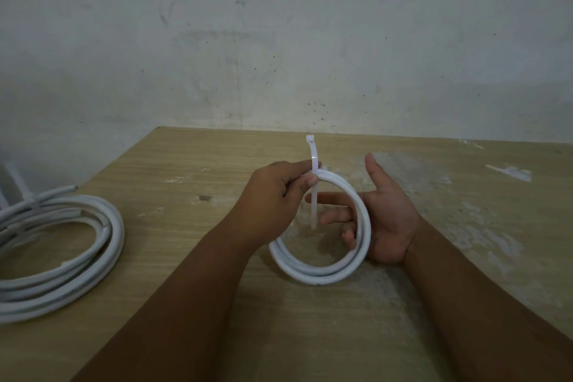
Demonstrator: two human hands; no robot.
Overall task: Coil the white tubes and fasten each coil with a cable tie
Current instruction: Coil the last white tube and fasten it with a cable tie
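While left hand [273, 192] pinches cable tie [313, 161] against coil [310, 271], right hand [387, 220] fingers [333, 198] spread; scuffed wooden table [403, 319], stained wall [279, 40].

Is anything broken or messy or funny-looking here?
Nothing is broken or spilled. The cable tie just isn't closed yet: it stands straight across the small coil, pinched by the left hand. The table has pale worn patches.
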